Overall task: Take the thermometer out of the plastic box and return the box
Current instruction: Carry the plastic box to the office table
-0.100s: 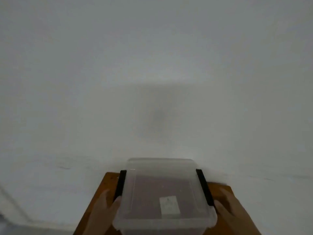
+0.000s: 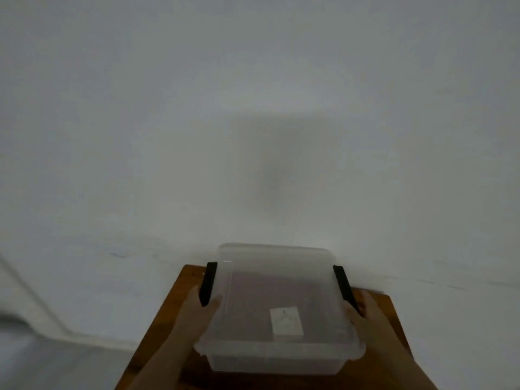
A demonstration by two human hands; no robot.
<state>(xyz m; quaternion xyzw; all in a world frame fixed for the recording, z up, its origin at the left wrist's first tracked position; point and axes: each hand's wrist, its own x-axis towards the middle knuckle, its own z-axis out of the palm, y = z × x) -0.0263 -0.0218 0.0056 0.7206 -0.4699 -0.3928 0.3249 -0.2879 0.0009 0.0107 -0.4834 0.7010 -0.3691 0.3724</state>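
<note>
A clear plastic box (image 2: 278, 299) with its lid on and a black latch on each side sits over a small wooden table (image 2: 174, 291) against a white wall. A white label (image 2: 285, 320) shows on its lid. My left hand (image 2: 197, 316) holds the box's left side by the black latch (image 2: 208, 282). My right hand (image 2: 365, 319) holds the right side by the other latch (image 2: 344, 285). No thermometer is visible through the cloudy plastic.
The white wall (image 2: 253, 108) fills most of the view just behind the table. A pale floor (image 2: 42, 361) lies at the lower left.
</note>
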